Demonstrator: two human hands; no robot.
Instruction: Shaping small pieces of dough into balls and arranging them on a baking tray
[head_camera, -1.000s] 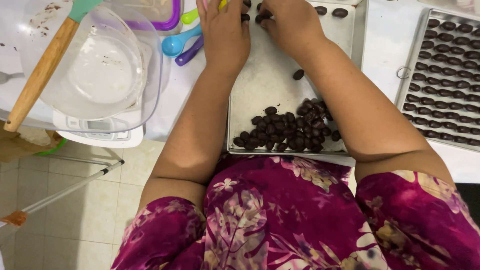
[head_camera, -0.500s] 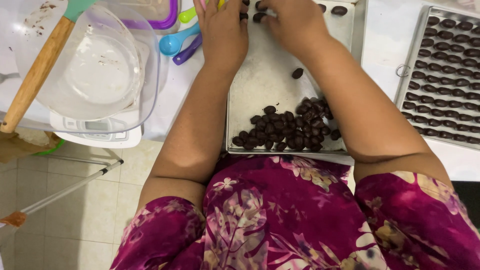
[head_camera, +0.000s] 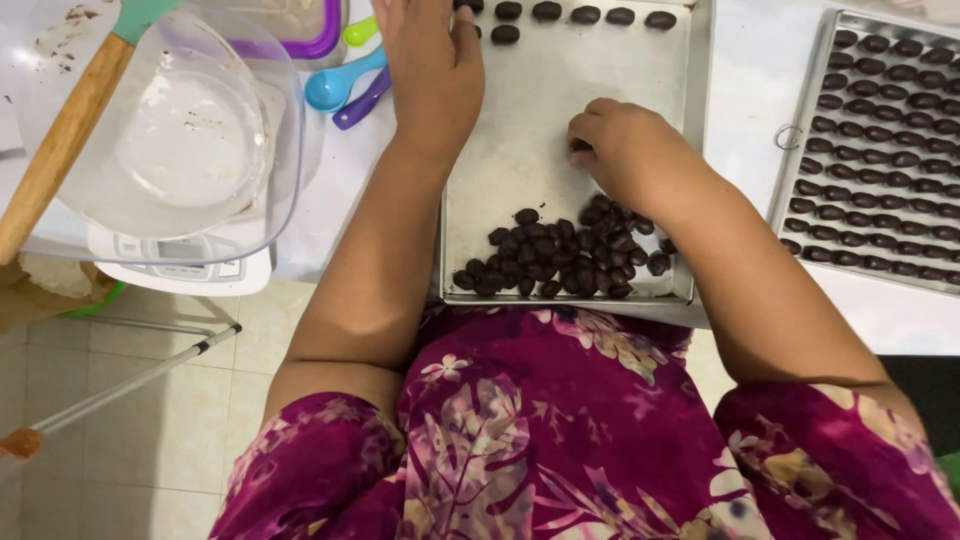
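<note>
Head view: the right hand (head_camera: 628, 150) curls knuckles-up over the flat silver metal baking tray (head_camera: 520, 150), fingers bent shut on something small and dark I cannot make out, with the loose heap of small dark brown oval sweets (head_camera: 560, 258) lying just beside it toward the body. Farther up the tray, the left hand (head_camera: 432, 62) rests palm-down with fingers extended, its fingertips near the row of dark oval pieces (head_camera: 585, 14) at the far edge.
</note>
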